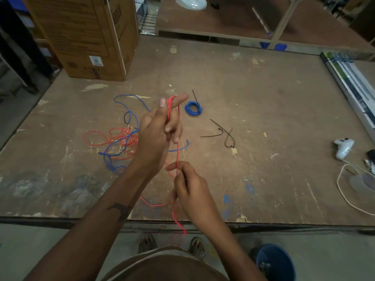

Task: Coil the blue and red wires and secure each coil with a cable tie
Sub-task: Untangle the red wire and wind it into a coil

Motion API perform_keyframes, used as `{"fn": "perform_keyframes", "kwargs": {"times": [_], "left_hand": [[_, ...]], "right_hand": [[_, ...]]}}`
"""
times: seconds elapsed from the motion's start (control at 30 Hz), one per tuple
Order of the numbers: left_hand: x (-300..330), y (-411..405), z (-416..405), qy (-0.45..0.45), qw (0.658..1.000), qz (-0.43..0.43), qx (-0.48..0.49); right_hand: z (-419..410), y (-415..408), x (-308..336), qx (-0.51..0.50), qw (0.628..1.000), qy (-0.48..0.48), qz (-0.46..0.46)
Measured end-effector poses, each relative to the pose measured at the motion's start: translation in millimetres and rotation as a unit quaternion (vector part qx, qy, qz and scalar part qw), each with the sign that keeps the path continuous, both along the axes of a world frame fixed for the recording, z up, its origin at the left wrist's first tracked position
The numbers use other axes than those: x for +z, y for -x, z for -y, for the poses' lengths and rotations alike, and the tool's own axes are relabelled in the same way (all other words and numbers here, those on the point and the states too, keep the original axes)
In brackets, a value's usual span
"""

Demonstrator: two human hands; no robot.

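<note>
Both hands are up over the near edge of the worn brown surface (263,110). The left hand (157,134) is raised with its forefinger pointing away and the thumb up beside it; a few turns of the red wire (178,153) are looped over that forefinger and run down past the curled lower fingers. From there the strand drops to the right hand (192,191), which pinches it between thumb and forefinger. Below that pinch the red wire hangs past the surface's edge toward the floor, and another stretch of it curves back across the surface.

To the left of the hands lies a loose tangle (119,140) of red and blue wire, the blue loops reaching further back. Just beyond the left forefinger sits a finished blue coil (193,108), a black tie around it with its tail sticking up. Spare black cable ties (223,133) lie to the right of it, near one another.

A tall cardboard box (85,35) stands closed at the far left corner; I cannot tell what it holds. On the floor by the person's right foot is a blue bucket (275,262), its contents too dim to make out. A white controller (344,148) rests at the right edge.
</note>
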State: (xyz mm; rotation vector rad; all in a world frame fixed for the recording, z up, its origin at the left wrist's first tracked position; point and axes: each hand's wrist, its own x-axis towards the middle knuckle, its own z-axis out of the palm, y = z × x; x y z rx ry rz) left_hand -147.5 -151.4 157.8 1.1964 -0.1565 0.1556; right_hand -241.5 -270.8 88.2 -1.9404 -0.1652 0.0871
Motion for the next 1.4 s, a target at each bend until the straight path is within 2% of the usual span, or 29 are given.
{"fn": "perform_keyframes", "kwargs": {"times": [0.07, 0.13, 0.2, 0.27, 0.3, 0.37, 0.4, 0.43, 0.57, 0.67, 0.8, 0.87, 0.93, 1.07, 1.17, 1.27, 1.4], "left_hand": [[-7.4, 1.5, 2.4, -0.090, 0.995, 0.021, 0.025], [-16.5, 5.5, 1.9, -0.204, 0.977, 0.056, 0.034], [-24.0, 5.4, -3.2, -0.314, 0.943, 0.109, 0.022], [-29.9, -1.2, -9.0, -0.445, 0.881, 0.157, 0.007], [-32.4, -5.5, -11.6, -0.503, 0.847, 0.174, 0.003], [-40.1, -14.0, -19.3, -0.586, 0.782, 0.211, 0.020], [-45.3, -17.1, -24.1, -0.608, 0.762, 0.222, 0.033], [-48.3, -16.7, -29.1, -0.615, 0.756, 0.223, 0.028], [-49.4, 1.7, -34.5, -0.582, 0.796, 0.148, -0.073], [-43.7, 17.3, -31.2, -0.517, 0.841, 0.122, -0.105], [-29.7, 29.7, -23.8, -0.433, 0.876, 0.092, -0.192], [-21.4, 33.7, -16.3, -0.356, 0.910, 0.068, -0.203], [-15.3, 35.4, -11.8, -0.287, 0.942, 0.053, -0.167], [-4.0, 44.4, 1.0, -0.160, 0.975, 0.018, -0.155], [2.0, 44.6, 9.1, -0.072, 0.985, 0.019, -0.155], [2.8, 33.6, 9.8, -0.084, 0.990, 0.049, -0.099], [-10.6, 30.1, 10.7, -0.243, 0.966, 0.084, -0.038]], "right_hand": [[-7.7, 1.6, 4.5, 0.023, 0.988, -0.124, -0.088], [-10.3, 2.4, 14.6, 0.026, 0.946, -0.266, -0.183], [-4.9, 2.5, 26.5, 0.021, 0.906, -0.344, -0.247], [4.8, 5.6, 36.2, 0.027, 0.879, -0.383, -0.283], [9.1, 7.8, 40.4, 0.033, 0.878, -0.381, -0.290], [15.3, 13.5, 47.8, 0.039, 0.894, -0.349, -0.279], [18.2, 15.2, 50.6, 0.036, 0.903, -0.338, -0.264], [21.4, 15.8, 52.9, 0.031, 0.912, -0.328, -0.244], [35.6, 8.5, 63.6, -0.004, 0.959, -0.246, -0.144], [45.1, -8.1, 63.9, -0.068, 0.972, -0.210, -0.087], [56.5, -41.1, 42.9, -0.157, 0.985, -0.070, 0.033], [52.9, -49.2, 27.0, -0.142, 0.985, -0.069, 0.065], [43.7, -46.9, 10.7, -0.116, 0.986, -0.091, 0.076], [23.3, -25.8, -8.4, -0.067, 0.991, -0.100, 0.063], [13.8, -11.0, -14.3, -0.007, 0.997, -0.063, 0.042], [4.8, 3.7, -14.8, 0.050, 0.995, -0.090, -0.001], [8.1, 6.0, -1.7, 0.073, 0.985, -0.154, -0.018]]}}
